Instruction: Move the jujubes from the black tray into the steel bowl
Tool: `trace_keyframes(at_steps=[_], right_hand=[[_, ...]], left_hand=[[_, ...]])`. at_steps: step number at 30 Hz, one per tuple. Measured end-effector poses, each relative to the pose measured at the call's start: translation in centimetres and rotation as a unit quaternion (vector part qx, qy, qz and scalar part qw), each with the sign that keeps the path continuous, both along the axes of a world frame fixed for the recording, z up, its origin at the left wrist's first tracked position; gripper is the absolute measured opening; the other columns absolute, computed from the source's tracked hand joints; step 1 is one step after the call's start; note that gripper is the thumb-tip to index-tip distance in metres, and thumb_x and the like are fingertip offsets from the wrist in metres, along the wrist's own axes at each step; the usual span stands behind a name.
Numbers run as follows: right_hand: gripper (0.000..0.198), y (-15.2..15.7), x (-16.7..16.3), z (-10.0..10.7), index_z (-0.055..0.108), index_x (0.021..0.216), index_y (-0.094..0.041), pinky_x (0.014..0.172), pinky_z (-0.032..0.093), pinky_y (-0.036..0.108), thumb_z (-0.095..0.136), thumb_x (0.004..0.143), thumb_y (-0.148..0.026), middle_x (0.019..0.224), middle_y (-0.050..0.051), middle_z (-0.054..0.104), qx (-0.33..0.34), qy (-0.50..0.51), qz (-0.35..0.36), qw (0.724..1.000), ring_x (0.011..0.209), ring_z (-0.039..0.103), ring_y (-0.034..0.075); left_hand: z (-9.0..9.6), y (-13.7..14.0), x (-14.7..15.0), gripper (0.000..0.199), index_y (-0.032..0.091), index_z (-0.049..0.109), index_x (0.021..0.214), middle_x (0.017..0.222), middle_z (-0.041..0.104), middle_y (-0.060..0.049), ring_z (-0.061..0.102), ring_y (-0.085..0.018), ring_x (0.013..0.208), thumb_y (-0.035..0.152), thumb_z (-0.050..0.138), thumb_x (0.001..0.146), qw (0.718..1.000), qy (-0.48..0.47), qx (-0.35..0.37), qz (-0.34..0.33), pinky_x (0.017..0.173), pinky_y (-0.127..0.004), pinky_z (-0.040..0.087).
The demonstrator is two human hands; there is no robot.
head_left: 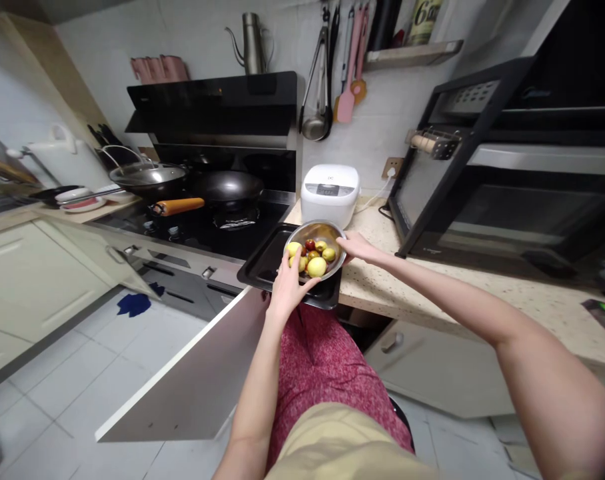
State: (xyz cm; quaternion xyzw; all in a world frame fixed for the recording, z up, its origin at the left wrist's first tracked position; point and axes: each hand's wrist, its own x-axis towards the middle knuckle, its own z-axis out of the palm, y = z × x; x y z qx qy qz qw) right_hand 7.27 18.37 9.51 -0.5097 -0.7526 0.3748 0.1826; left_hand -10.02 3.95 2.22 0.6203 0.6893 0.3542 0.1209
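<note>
The metal bowl point(337, 263) of fruit is over the black baking tray point(263, 264), just in front of the white rice cooker point(331, 193); whether its base rests on the tray or is held slightly above it, I cannot tell. The right hand point(353, 247) grasps the bowl's rim on the right side. The left hand point(287, 281) is at the near left, fingers spread over the rim onto a yellow fruit point(293, 248), thumb along the outside of the bowl; whether it pinches the fruit or the rim is unclear.

To handle this well, keep the right hand's grip firm and the bowl level, since round fruit could roll if the rim dips. Light fingertips on the left would avoid bruising or pushing pieces out. The tray juts past the front edge of the tabletop point(372, 279), so heavy downward pressure there might tip it.

Counting: one bowl, one tray, one rice cooker. In the bowl, at least seven pieces show, among them one dark red fruit point(310, 245) and one large yellow fruit at the front point(317, 267); fingers hide the exact total. On the stove are two pans: one lidded pan point(150, 175) and one uncovered wok point(227, 185).
</note>
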Motion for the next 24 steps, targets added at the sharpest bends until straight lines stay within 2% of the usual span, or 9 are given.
trace_keyframes(at_steps=[4, 10, 14, 24], right_hand=[[0.034, 0.5, -0.5, 0.2, 0.072, 0.11, -0.014, 0.057, 0.057, 0.026, 0.045, 0.095, -0.028, 0.076, 0.011, 0.078, 0.039, -0.042, 0.018, 0.998, 0.063, 0.075, 0.023], [0.03, 0.6, -1.2, 1.4, 0.073, 0.097, -0.015, 0.061, 0.051, 0.023, 0.046, 0.089, -0.025, 0.053, 0.003, 0.067, 0.154, -0.106, 0.021, 0.982, 0.054, 0.069, 0.02], [0.028, 0.5, -2.0, 2.1, 0.074, 0.092, -0.015, 0.064, 0.049, 0.024, 0.049, 0.087, -0.026, 0.055, 0.003, 0.068, 0.213, -0.128, 0.024, 0.968, 0.056, 0.068, 0.019], [0.025, 1.3, -2.6, 3.0, 0.075, 0.091, -0.015, 0.058, 0.049, 0.021, 0.052, 0.085, -0.024, 0.047, -0.001, 0.061, 0.228, -0.139, 0.044, 0.963, 0.045, 0.063, 0.015]], left_hand=[[0.1, 0.1, 0.4, 0.096, 0.025, 0.019, 0.167, 0.174, 0.011, -0.021, 0.044, -0.044, 0.149, 0.051, 0.073, 0.092, 0.999, 0.008, -0.038, 0.02, 0.113, -0.054, 0.048], [0.1, 0.3, 0.9, 0.093, 0.028, 0.018, 0.168, 0.175, 0.011, -0.02, 0.059, -0.044, 0.135, 0.056, 0.068, 0.094, 0.994, 0.031, -0.072, 0.073, 0.104, -0.052, 0.055], [0.2, 0.3, 1.1, 0.09, 0.026, 0.02, 0.168, 0.174, 0.01, -0.022, 0.067, -0.042, 0.125, 0.054, 0.066, 0.096, 0.993, 0.035, -0.077, 0.081, 0.103, -0.048, 0.056], [0.3, 0.4, 1.5, 0.081, 0.029, 0.03, 0.165, 0.175, 0.006, -0.022, 0.066, -0.041, 0.127, 0.051, 0.066, 0.097, 0.994, 0.039, -0.069, 0.08, 0.105, -0.047, 0.055]])
